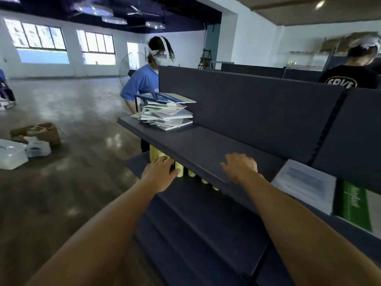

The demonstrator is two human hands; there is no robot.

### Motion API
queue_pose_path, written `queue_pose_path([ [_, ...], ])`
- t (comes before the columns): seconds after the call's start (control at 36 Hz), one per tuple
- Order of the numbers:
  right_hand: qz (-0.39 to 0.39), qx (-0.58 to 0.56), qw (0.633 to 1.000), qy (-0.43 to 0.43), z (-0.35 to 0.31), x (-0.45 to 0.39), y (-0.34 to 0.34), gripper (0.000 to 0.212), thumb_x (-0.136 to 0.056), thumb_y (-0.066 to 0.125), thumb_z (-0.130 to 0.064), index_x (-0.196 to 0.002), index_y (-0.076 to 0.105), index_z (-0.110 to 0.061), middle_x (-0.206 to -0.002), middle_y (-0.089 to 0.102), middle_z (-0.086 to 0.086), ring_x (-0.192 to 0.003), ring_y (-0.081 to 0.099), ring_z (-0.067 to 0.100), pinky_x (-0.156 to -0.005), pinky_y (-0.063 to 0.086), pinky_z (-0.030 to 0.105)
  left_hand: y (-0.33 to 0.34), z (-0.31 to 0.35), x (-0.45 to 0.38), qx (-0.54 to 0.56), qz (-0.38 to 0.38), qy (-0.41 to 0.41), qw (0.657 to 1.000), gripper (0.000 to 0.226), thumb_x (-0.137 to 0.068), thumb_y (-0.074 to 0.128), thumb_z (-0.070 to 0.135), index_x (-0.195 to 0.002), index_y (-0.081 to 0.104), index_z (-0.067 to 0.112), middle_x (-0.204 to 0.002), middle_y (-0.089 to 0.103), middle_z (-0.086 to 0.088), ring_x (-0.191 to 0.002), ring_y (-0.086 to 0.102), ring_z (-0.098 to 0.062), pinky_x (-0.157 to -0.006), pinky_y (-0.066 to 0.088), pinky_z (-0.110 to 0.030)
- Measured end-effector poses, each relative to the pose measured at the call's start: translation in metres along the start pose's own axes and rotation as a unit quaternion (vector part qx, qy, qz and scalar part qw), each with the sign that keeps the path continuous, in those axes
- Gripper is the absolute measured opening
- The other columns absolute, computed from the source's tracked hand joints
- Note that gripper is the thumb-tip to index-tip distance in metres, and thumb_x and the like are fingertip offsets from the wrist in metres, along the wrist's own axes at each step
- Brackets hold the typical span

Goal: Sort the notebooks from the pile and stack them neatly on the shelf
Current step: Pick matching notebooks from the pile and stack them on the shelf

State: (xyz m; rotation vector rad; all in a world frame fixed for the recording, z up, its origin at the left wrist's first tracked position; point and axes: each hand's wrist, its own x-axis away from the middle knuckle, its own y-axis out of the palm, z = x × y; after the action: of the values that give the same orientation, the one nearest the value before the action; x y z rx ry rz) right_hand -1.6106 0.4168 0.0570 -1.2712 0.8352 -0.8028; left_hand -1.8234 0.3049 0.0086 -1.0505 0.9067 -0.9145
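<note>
Where print shows at all, only "ERVE"-like letters on the black shirt (348, 78) far beyond the right hand (240, 167), and blurred script, unreadable, on the green notebook (353, 205) to that hand's right. Beside the green one, a white notebook with a blurred blue panel (305, 183), lying flat on the shelf (198, 145). Well ahead of both hands, at the shelf's far end: an untidy pile of notebooks (168, 112), covers skewed. Below the shelf edge, a row of pale yellow rolls (179, 169), touching the left hand (159, 173). Behind the pile, a person in a blue shirt (142, 82) with a headset. Off left on the floor, a brown bag (41, 132) and white boxes (12, 153). Left hand: fingers relaxed against the rolls, gripping nothing. Right hand: spread flat on the shelf top, fingers loose, empty.
</note>
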Motion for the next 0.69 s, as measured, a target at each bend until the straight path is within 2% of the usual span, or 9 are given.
queue_pose_path([
  [0.19, 0.005, -0.020, 1.000, -0.015, -0.022, -0.091, -0.019, 0.043, -0.101, 0.032, -0.041, -0.131, 0.048, -0.016, -0.129, 0.055, 0.006, -0.118, 0.050, 0.025, -0.091, 0.040, 0.037, -0.024, -0.036, -0.070, -0.041, 0.003, -0.010, 0.999, 0.057, -0.099, 0.038, 0.050, -0.147, 0.034, 0.020, -0.156, 0.027, -0.004, -0.142, 0.024, -0.025, -0.114, 0.024, -0.039],
  [0.5, 0.024, -0.026, 0.999, -0.030, -0.053, -0.214, -0.034, 0.037, -0.098, 0.040, -0.040, -0.126, 0.048, -0.018, -0.127, 0.055, 0.004, -0.117, 0.050, 0.025, -0.084, 0.039, 0.036, -0.055, -0.083, -0.179, -0.055, 0.058, -0.020, 0.997, 0.056, -0.096, 0.046, 0.046, -0.146, 0.034, 0.022, -0.152, 0.034, -0.003, -0.139, 0.031, -0.025, -0.111, 0.028, -0.041],
  [0.58, 0.029, -0.021, 0.999, -0.036, -0.061, -0.239, -0.036, 0.035, -0.098, 0.042, -0.038, -0.125, 0.048, -0.017, -0.128, 0.055, 0.004, -0.118, 0.050, 0.025, -0.086, 0.039, 0.036, -0.058, -0.091, -0.206, -0.055, 0.081, -0.022, 0.995, 0.053, -0.095, 0.050, 0.042, -0.142, 0.039, 0.021, -0.149, 0.037, -0.003, -0.136, 0.034, -0.025, -0.110, 0.031, -0.041],
  [0.69, 0.039, -0.016, 0.999, -0.032, -0.075, -0.269, -0.037, 0.036, -0.097, 0.044, -0.037, -0.127, 0.047, -0.016, -0.129, 0.055, 0.005, -0.119, 0.049, 0.026, -0.089, 0.041, 0.037, -0.062, -0.099, -0.244, -0.049, 0.104, -0.027, 0.993, 0.057, -0.095, 0.053, 0.035, -0.146, 0.033, 0.020, -0.151, 0.034, -0.005, -0.139, 0.030, -0.027, -0.112, 0.030, -0.042],
])
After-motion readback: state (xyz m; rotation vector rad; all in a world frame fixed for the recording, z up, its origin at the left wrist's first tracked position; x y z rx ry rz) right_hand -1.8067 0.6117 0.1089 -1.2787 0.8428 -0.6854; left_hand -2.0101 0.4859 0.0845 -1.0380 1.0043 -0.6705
